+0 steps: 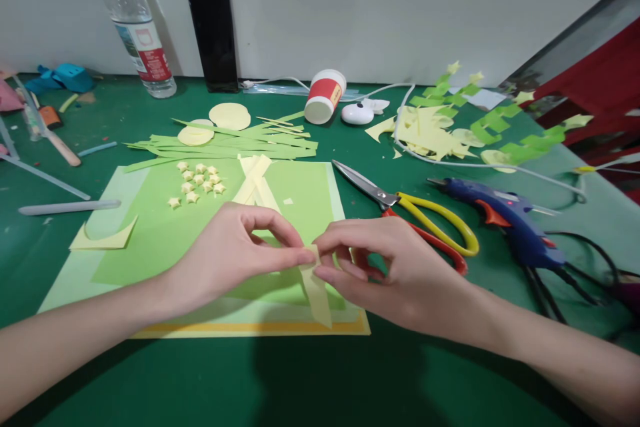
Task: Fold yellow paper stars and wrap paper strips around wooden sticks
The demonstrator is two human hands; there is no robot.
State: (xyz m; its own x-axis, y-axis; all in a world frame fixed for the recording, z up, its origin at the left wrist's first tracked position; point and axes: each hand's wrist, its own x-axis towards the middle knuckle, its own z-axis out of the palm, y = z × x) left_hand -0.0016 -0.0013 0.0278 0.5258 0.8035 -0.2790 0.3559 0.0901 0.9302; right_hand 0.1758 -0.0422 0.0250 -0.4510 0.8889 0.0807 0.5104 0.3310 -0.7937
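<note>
Between my two hands is a pale yellow paper strip (319,297), its free end hanging down toward me. My left hand (250,240) pinches the strip's upper end between thumb and forefinger. From the other side, my right hand (373,263) closes its thumb and fingers on the same end. Beneath lie stacked green paper sheets (165,253). Several small folded paper stars (200,180) sit on the sheets at the left. Beyond my hands, more pale yellow paper strips (257,180) lie crossed.
Scissors (385,197) and a blue glue gun (520,213) lie to the right. Green strips (225,145), a paper cup (325,97) on its side and yellow scraps (430,130) are farther back. A bottle (143,40) and a phone (213,40) stand by the wall.
</note>
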